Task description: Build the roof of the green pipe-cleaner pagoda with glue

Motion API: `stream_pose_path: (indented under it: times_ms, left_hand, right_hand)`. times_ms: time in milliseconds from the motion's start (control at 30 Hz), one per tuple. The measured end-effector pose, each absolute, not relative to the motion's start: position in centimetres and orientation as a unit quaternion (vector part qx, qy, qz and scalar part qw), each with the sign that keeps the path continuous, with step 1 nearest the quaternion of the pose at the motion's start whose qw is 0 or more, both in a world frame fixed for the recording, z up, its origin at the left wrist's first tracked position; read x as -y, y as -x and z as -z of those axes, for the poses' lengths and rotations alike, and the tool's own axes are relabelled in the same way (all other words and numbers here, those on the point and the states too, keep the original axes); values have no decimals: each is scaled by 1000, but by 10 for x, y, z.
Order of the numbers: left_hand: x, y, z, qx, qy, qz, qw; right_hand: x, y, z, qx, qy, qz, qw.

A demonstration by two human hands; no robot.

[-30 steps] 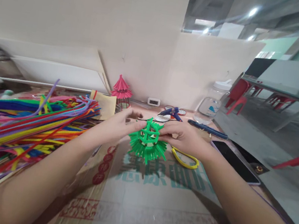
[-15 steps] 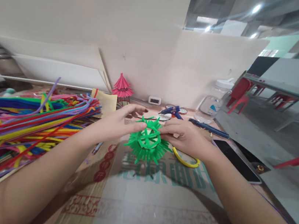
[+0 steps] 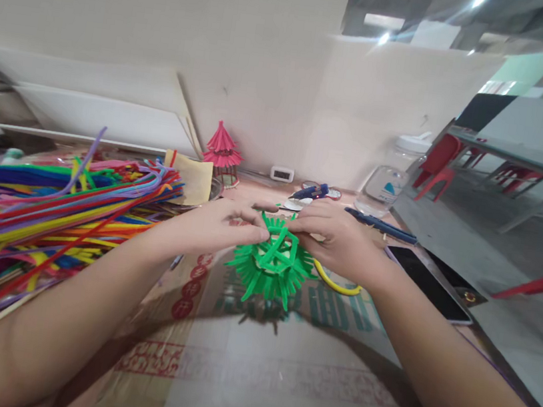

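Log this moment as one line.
left hand: thumb touching green spiky piece | right hand: fingers gripping it | yellow curved strip: beside right hand | blue glue gun: beyond hands

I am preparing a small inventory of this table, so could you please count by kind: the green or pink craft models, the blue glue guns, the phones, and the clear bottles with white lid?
Craft models: 2 (green model, pink model)
Blue glue gun: 1
Phone: 1
Clear bottle with white lid: 1
Total: 5
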State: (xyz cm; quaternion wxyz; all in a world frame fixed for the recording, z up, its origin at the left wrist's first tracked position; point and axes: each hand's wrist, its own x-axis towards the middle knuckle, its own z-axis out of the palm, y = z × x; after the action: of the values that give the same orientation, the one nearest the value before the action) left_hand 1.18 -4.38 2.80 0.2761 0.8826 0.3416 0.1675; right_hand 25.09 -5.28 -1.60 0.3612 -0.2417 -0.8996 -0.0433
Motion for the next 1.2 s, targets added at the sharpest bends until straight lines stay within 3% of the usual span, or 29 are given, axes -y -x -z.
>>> stream_pose_path:
  times_ms: [200, 633, 1067, 1200]
  left_hand:
    - [43, -15, -21, -394, -848, -144, 324]
    - [39, -20, -4, -337, -816, -207, 421]
    - [40, -17, -12, -373, -854, -164, 322]
    - [34, -11, -17, -384, -846, -219, 299]
  right_hand:
    - [53, -251, 15, 901, 240, 52, 358]
    - [54, -253, 13, 899, 277, 29, 338]
    - [54, -253, 11, 899, 273, 24, 342]
    - [54, -254, 8, 894, 284, -28, 346]
